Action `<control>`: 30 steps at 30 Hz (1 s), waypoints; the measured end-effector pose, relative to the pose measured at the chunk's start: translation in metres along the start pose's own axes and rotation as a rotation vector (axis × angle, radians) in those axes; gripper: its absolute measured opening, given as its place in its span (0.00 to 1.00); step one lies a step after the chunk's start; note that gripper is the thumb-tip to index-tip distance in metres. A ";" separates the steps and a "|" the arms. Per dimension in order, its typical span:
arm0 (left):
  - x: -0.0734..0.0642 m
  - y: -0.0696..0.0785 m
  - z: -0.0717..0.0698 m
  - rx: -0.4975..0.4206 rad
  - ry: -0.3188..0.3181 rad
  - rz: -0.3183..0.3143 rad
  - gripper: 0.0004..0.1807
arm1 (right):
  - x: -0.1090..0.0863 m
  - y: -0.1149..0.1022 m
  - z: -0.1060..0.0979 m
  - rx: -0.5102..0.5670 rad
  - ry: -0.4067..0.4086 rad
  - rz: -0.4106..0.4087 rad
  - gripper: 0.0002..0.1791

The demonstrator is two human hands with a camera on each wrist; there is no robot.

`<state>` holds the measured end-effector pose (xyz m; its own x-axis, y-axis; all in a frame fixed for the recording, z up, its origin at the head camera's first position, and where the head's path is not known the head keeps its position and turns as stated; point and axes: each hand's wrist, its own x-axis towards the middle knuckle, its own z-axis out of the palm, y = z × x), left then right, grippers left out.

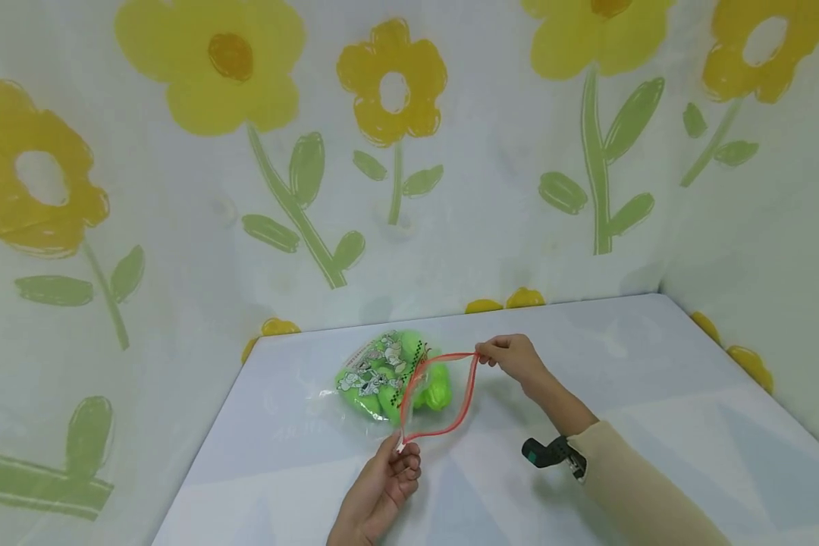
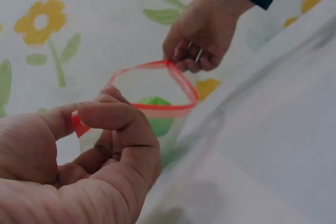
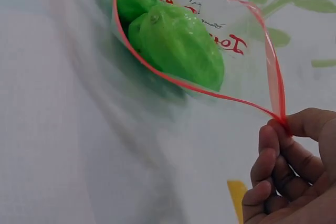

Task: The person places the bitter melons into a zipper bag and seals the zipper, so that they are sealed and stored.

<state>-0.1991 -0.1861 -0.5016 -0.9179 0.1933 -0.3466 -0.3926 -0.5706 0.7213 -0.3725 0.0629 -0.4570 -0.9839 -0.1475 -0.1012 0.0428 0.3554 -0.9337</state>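
A clear zip bag [image 1: 380,373] with printed drawings and a red zip edge lies on the table, its mouth held wide. Bright green, lumpy things like fruit or vegetables [image 3: 176,45] lie inside; their exact kind is unclear. My left hand [image 1: 385,481] pinches the near corner of the mouth, by a white slider, between thumb and fingers. The far right corner is pinched by my right hand [image 1: 516,360], thumb against index finger. In the left wrist view, the red edge [image 2: 163,108] spans the space between both hands.
A pale table [image 1: 628,379] with faint triangle shapes extends around the bag. Behind it and at both sides hangs white cloth [image 1: 478,205] printed with yellow flowers. A dark strapped device [image 1: 549,453] sits at my right wrist, beside a beige sleeve [image 1: 635,485].
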 end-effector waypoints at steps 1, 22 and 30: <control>0.000 0.001 -0.001 -0.003 0.008 0.006 0.17 | -0.001 0.003 -0.003 0.005 0.006 0.003 0.15; 0.015 0.001 -0.008 0.063 0.124 0.146 0.09 | -0.045 0.045 -0.050 0.035 0.088 -0.015 0.17; 0.022 0.001 -0.011 0.078 0.114 0.178 0.09 | -0.069 0.057 -0.059 0.027 0.112 -0.001 0.18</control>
<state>-0.2193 -0.1912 -0.5156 -0.9623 0.0011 -0.2720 -0.2323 -0.5231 0.8200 -0.3122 0.1474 -0.4832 -0.9971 -0.0434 -0.0626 0.0448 0.3301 -0.9429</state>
